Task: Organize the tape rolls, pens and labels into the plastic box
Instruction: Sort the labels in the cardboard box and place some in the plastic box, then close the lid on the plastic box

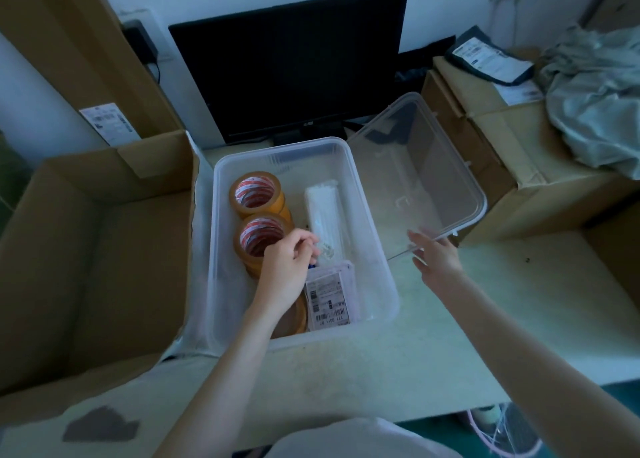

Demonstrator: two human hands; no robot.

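My left hand [291,263] is down in the plastic box [367,222], pinching the pen pack [325,215] beside the tape rolls [258,194]; labels [329,296] at six o'clock. My right hand [434,253] grips the lid [422,166]. I'd lay the pack flat first.
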